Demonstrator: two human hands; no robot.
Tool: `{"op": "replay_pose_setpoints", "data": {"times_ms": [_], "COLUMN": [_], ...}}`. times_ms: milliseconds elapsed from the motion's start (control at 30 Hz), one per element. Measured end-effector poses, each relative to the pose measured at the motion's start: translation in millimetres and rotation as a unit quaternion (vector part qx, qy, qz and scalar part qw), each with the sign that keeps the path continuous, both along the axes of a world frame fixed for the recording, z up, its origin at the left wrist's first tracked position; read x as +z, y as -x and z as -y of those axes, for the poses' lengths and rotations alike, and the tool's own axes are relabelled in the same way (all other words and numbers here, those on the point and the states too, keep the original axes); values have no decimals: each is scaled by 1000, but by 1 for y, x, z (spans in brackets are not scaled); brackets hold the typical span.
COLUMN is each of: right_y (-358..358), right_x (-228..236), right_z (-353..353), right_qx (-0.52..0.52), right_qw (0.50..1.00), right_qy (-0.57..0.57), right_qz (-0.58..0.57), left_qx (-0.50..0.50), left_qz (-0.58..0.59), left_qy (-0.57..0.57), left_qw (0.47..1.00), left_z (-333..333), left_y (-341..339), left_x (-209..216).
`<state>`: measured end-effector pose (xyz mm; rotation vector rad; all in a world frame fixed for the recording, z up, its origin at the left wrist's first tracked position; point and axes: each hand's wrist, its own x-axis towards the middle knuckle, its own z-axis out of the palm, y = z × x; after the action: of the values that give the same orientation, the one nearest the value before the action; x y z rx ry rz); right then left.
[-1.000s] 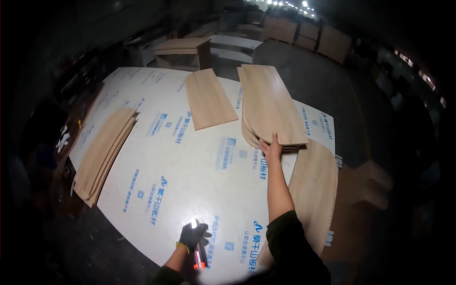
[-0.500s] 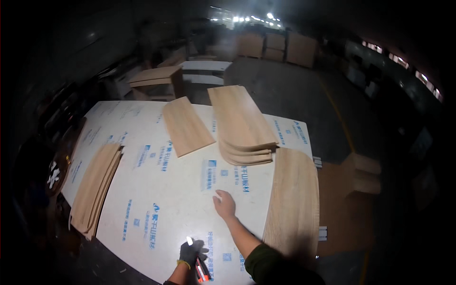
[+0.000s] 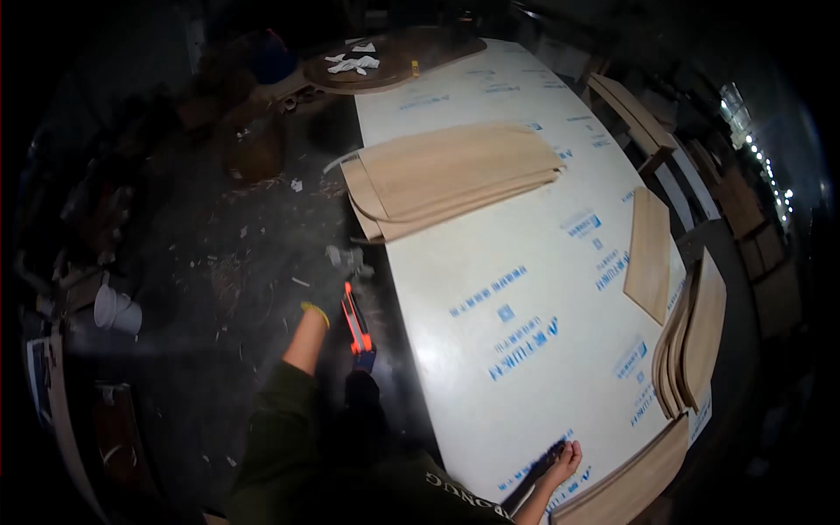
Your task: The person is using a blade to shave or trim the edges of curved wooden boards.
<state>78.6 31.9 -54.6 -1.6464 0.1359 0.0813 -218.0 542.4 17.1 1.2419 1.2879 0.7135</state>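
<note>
Orange cutter (image 3: 357,325) extends back from the left grip (image 3: 339,278), which, though shadowed, seems closed around it.

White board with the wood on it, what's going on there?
Someone's gloved left hand seems to hold an orange-and-grey tool beside the white board. Their bare right hand is over the board's near part and looks empty. One wood stack lies along the left edge; a smaller stack and a single panel are on the right.
</note>
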Motion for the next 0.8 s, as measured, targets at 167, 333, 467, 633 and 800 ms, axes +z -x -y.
{"op": "replay_pose_setpoints", "data": {"times_ms": [167, 333, 467, 633, 800], "right_y": [68, 98, 85, 109, 72], "right_x": [49, 69, 73, 36, 87], "right_z": [-240, -487, -569, -607, -576], "right_qx": [191, 414, 349, 360, 246], "right_qw": [976, 904, 931, 928, 932], "right_qy": [94, -41, 3, -31, -201], "right_qz": [-52, -103, -112, -95, -176], "left_qx": [-110, -238, -421, -493, -540], "left_qz": [-285, -344, -338, -400, -355], "left_qy": [-155, -210, -127, -266, -193], "left_qw": [940, 883, 832, 726, 738], "left_z": [-219, -365, -393, -432, -360], "left_y": [-43, -84, -159, -101, -104], "left_x": [32, 26, 10, 7, 116]}}
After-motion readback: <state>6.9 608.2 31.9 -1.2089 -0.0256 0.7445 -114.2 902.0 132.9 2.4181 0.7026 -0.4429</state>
